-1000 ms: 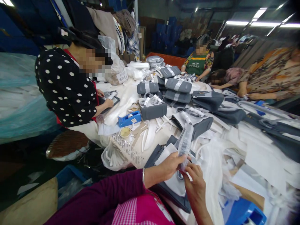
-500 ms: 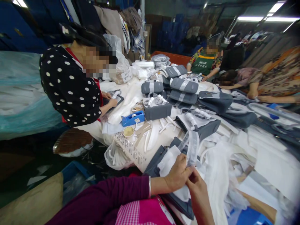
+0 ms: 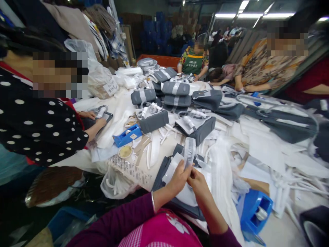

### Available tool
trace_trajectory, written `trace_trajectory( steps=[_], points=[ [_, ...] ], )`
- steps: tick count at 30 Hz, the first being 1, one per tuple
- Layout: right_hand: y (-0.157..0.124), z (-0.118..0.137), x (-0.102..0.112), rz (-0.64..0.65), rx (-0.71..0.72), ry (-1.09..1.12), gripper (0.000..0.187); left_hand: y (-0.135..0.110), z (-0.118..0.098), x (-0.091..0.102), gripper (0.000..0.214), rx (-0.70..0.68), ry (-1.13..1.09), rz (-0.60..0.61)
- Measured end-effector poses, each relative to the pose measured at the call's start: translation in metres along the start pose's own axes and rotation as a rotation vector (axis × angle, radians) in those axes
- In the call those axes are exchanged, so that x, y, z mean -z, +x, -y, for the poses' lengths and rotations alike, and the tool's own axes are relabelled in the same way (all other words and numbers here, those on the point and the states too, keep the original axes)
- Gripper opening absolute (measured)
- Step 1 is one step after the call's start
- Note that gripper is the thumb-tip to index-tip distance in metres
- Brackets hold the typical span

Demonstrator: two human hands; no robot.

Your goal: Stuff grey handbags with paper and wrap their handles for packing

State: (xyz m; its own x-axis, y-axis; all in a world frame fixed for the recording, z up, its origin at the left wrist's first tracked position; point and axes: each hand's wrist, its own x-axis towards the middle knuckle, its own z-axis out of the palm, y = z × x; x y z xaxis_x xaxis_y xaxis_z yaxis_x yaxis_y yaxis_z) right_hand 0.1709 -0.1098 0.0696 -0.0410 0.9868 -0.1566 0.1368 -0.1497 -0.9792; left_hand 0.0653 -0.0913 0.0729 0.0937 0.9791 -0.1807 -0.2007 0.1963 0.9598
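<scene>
My left hand (image 3: 179, 177) is closed round the lower part of a bag handle (image 3: 189, 150) wrapped in translucent film, which stands up from the bag. Right beside it, my right hand (image 3: 199, 183) is closed with thumb and fingers pinched together at the same wrapping; what lies between those fingertips is hidden. Under both hands lies a dark grey handbag (image 3: 185, 207), tilted towards me on the table. A white sheet (image 3: 171, 167) covers part of its face.
Grey bags (image 3: 153, 120) with wrapped handles are stacked beyond my hands. One blue tape dispenser (image 3: 128, 136) stands left, another blue tape dispenser (image 3: 255, 214) near right. A tape roll (image 3: 125, 152) lies by the table's left edge. Co-workers sit left, far and right; white paper strips (image 3: 281, 188) lie right.
My view has swung to the right, bringing the near right tape dispenser fully into sight. Both hands stay together at the wrapped handle, which now looks more upright and compact.
</scene>
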Motion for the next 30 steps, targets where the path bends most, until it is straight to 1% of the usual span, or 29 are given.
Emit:
trace_trajectory(
  steps=[1,2,4,5,6,7,8,10,11,12,14,15,16,17,18,19,21,22,23,24,25,26,27,28,29,30],
  points=[
    [-0.001,-0.001,-0.002,-0.016,0.064,-0.014,0.018,0.000,-0.003,0.000,0.044,0.025,-0.026,0.008],
    [-0.002,-0.004,-0.003,-0.033,0.167,-0.071,0.014,0.002,-0.007,0.001,0.047,0.074,-0.075,0.035],
    [-0.004,-0.010,-0.004,-0.021,0.363,-0.180,0.010,0.007,-0.013,0.005,0.052,0.199,-0.196,0.125],
    [-0.005,-0.014,-0.003,-0.004,0.425,-0.210,0.012,0.010,-0.014,0.007,0.053,0.248,-0.241,0.156],
    [-0.005,-0.017,-0.002,0.010,0.439,-0.222,0.011,0.011,-0.013,0.008,0.054,0.277,-0.255,0.158],
    [-0.004,-0.019,-0.001,0.017,0.401,-0.214,0.007,0.012,-0.011,0.008,0.053,0.283,-0.231,0.133],
    [-0.004,-0.020,0.000,0.025,0.323,-0.190,0.002,0.012,-0.008,0.007,0.052,0.262,-0.173,0.087],
    [-0.003,-0.021,0.001,0.029,0.147,-0.123,0.007,0.010,-0.002,0.003,0.051,0.191,-0.037,0.000],
    [-0.003,-0.020,0.000,0.022,0.103,-0.100,0.007,0.009,0.000,0.001,0.051,0.170,-0.003,-0.019],
    [-0.004,-0.020,0.000,0.004,0.113,-0.093,0.006,0.008,0.000,0.000,0.053,0.164,-0.010,-0.020],
    [-0.008,-0.018,0.000,-0.007,0.252,-0.117,0.003,0.008,-0.002,0.000,0.057,0.209,-0.102,0.045],
    [-0.009,-0.017,0.000,0.009,0.334,-0.131,0.006,0.009,-0.004,0.001,0.058,0.245,-0.150,0.093],
    [-0.011,-0.017,0.001,0.041,0.387,-0.138,0.009,0.010,-0.006,0.002,0.059,0.276,-0.178,0.131],
    [-0.011,-0.017,0.002,0.064,0.390,-0.132,0.008,0.010,-0.007,0.003,0.058,0.294,-0.172,0.142],
    [-0.011,-0.018,0.003,0.080,0.335,-0.107,0.004,0.010,-0.006,0.004,0.056,0.289,-0.131,0.119],
    [-0.010,-0.019,0.003,0.091,0.238,-0.063,0.005,0.009,-0.005,0.004,0.054,0.256,-0.067,0.073],
    [-0.008,-0.022,0.004,0.118,0.024,0.041,0.013,0.006,0.000,0.002,0.050,0.167,0.057,-0.030],
    [-0.007,-0.023,0.004,0.131,-0.036,0.073,0.014,0.004,0.003,0.001,0.050,0.147,0.079,-0.060],
    [-0.007,-0.024,0.004,0.130,-0.037,0.078,0.012,0.003,0.005,0.001,0.051,0.159,0.056,-0.069],
    [-0.007,-0.024,0.004,0.118,0.021,0.051,0.008,0.003,0.005,0.001,0.054,0.207,-0.003,-0.055],
    [-0.008,-0.024,0.004,0.106,0.116,0.004,0.003,0.003,0.005,0.002,0.057,0.276,-0.080,-0.023],
    [-0.010,-0.024,0.004,0.108,0.221,-0.046,0.003,0.004,0.005,0.003,0.059,0.343,-0.149,0.017],
    [-0.011,-0.023,0.004,0.128,0.306,-0.083,0.007,0.006,0.004,0.005,0.060,0.387,-0.194,0.054],
    [-0.012,-0.022,0.005,0.150,0.349,-0.102,0.010,0.007,0.005,0.006,0.059,0.401,-0.203,0.076],
    [-0.012,-0.022,0.005,0.161,0.337,-0.097,0.010,0.008,0.006,0.007,0.058,0.385,-0.175,0.065],
    [-0.011,-0.022,0.005,0.142,0.270,-0.064,0.009,0.008,0.009,0.007,0.055,0.346,-0.122,0.031]
  ],
)
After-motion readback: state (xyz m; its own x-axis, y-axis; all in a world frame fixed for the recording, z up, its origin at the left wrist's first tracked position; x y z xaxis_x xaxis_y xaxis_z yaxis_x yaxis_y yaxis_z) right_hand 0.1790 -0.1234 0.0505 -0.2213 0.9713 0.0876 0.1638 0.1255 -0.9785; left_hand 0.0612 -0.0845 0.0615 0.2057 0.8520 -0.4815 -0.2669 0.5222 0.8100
